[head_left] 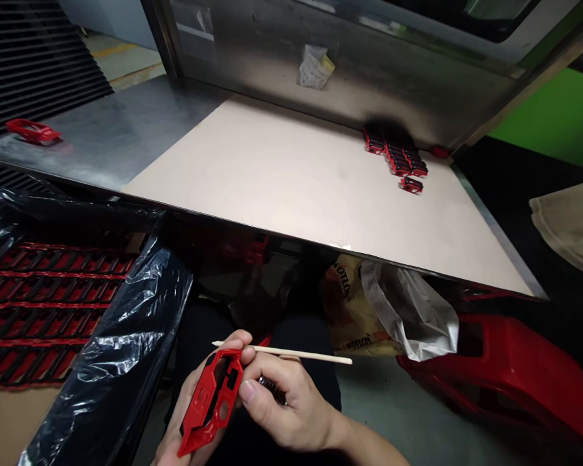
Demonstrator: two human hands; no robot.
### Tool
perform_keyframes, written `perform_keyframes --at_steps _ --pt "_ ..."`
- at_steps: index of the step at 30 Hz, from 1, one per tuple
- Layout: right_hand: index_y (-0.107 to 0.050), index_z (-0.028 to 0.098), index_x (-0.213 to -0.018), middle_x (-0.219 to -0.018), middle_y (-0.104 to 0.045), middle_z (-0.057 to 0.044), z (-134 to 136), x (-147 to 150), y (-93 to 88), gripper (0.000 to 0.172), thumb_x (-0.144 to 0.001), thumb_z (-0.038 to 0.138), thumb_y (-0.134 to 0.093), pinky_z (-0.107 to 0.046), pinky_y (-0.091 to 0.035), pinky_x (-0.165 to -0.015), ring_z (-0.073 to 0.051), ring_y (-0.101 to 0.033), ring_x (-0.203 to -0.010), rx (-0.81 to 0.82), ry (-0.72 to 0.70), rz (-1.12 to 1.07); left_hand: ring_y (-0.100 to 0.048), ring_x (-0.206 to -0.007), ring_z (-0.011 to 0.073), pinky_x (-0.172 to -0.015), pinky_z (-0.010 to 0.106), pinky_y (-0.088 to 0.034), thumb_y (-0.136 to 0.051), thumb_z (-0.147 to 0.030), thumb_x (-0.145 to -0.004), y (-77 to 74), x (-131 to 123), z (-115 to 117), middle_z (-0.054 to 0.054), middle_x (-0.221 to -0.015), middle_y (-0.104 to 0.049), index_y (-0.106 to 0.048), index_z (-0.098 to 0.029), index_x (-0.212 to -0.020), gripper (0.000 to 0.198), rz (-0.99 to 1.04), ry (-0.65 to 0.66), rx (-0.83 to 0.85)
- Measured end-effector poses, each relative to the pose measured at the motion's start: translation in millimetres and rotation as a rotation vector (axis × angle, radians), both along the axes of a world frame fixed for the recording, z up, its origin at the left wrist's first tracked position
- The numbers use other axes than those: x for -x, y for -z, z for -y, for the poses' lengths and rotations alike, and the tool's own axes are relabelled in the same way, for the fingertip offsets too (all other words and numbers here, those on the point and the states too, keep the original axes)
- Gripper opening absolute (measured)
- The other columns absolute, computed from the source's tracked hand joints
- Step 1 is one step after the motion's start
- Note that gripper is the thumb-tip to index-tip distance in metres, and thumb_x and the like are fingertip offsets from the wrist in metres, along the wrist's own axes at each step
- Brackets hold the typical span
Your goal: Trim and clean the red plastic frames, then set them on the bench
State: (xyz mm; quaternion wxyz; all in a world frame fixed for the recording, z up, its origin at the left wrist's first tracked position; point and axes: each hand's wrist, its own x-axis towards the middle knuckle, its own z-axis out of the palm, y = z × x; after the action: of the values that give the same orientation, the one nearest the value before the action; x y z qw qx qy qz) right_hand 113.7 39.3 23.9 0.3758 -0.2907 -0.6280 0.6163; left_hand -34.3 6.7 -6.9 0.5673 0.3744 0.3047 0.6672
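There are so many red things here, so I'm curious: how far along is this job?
Some look done: a small group of red pieces sits on the pale board. In hand: the left hand holds a red piece, and the right hand holds a wooden stick. Seemingly left: many rows of red parts beside black plastic.

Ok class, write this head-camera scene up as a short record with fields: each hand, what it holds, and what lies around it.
Left hand: holds a red plastic moulded part
Right hand: holds a wooden stick against that part
Beside hands: rows of red parts, black plastic sheeting
Ahead: pale board bearing stacked red parts
Floor: red plastic stool
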Motion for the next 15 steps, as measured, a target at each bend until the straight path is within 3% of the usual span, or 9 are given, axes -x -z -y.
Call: perform_keyframes --at_steps 7,10,15 --pt "-0.050 0.020 -0.074 -0.058 -0.044 0.005 2 -1 4.8 0.026 -0.095 0.036 -0.054 -0.022 -0.036 -0.051 -0.009 -0.042 -0.052 -0.010 -0.041 0.069 -0.072 -0.117 0.0186 -0.107 0.015 -0.040 -0.081 -0.072 -0.066 -11.3 -5 -1 -0.005 -0.125 -0.077 -0.080 -0.029 -0.117 0.067 0.174 0.118 0.038" --pt "-0.051 0.020 -0.070 -0.057 -0.045 0.005 3 -4 8.2 0.034 -0.097 0.041 -0.053 -0.021 -0.034 -0.049 -0.008 -0.041 -0.049 0.022 -0.065 0.090 -0.073 -0.114 0.0196 -0.106 0.016 -0.043 -0.082 -0.072 -0.064 -10.7 -4 0 -0.002 -0.122 -0.079 -0.079 -0.030 -0.118 0.068 0.236 0.156 0.081" --pt "-0.055 0.019 -0.076 -0.070 -0.050 0.002 2 -11 13.3 0.035 -0.096 0.047 -0.060 -0.024 -0.038 -0.057 -0.010 -0.044 -0.061 0.148 0.096 0.056 -0.074 -0.115 0.0221 -0.107 0.019 -0.045 -0.086 -0.070 -0.060 -1.4 1 4 0.000 -0.124 -0.079 -0.078 -0.030 -0.122 0.075 0.201 0.123 0.120"
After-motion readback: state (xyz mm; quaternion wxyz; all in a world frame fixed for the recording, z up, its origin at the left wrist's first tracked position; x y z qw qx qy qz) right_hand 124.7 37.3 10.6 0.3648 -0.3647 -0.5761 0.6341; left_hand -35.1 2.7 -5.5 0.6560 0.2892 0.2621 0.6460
